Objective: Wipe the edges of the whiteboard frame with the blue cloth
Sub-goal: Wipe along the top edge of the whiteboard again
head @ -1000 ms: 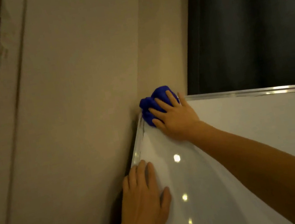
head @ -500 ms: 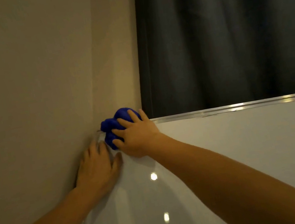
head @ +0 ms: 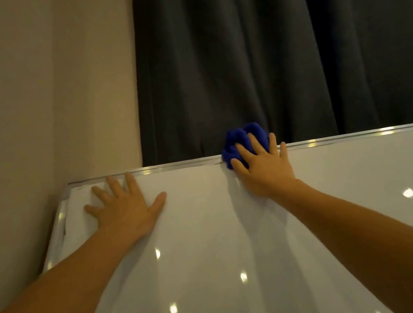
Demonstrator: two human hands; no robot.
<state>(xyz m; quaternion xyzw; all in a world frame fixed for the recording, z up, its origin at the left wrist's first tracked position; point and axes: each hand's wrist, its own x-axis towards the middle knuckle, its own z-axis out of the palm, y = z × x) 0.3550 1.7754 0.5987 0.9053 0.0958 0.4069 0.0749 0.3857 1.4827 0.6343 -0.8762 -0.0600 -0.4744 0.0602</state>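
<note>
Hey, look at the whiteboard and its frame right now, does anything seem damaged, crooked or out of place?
Nothing stands out. The top frame edge runs straight, the whiteboard shows only light reflections, the right hand presses the blue cloth on the top edge, and the left hand lies flat near the corner.

No text, label, brand, number or sign can be read anywhere in the view. The whiteboard, filling the lower part of the frame, bears no writing, only small bright reflections of lights. Its metal frame along the top edge shows no maker's mark. The curtain at upper right and the wall at upper left are plain.
</note>
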